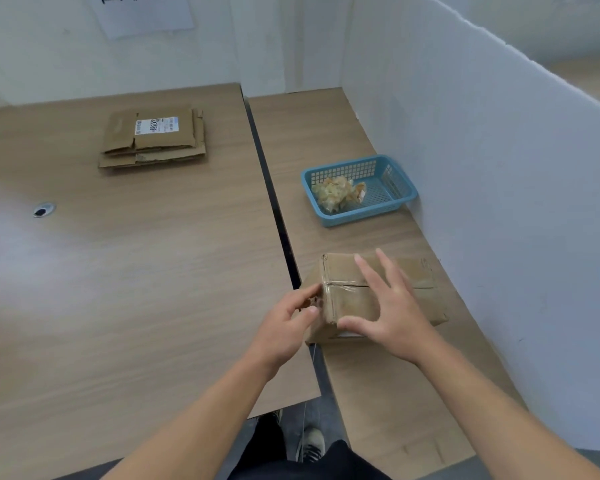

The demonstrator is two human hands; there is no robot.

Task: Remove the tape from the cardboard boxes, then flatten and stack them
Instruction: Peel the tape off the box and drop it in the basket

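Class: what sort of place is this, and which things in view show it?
Probably a partitioned workstation for breaking down boxes: wooden desks walled by a white partition, a stack of flattened boxes, a blue basket holding wadded tape.

brown taped box (343,299), blue lattice basket (388,202)

There is one view. The camera sits on the person's head and looks forward and down at the counter (153,289). The lens is wide, so straight edges bend a little. Both arms come up from the bottom of the picture. The left grip (284,320) and the right grip (392,317) are near the camera, just right of the middle, at the box (340,270). The basket (364,215) is farther off, and the stack (153,140) farther still, up on the left. At the very bottom it looks straight down at a shoe (312,441)
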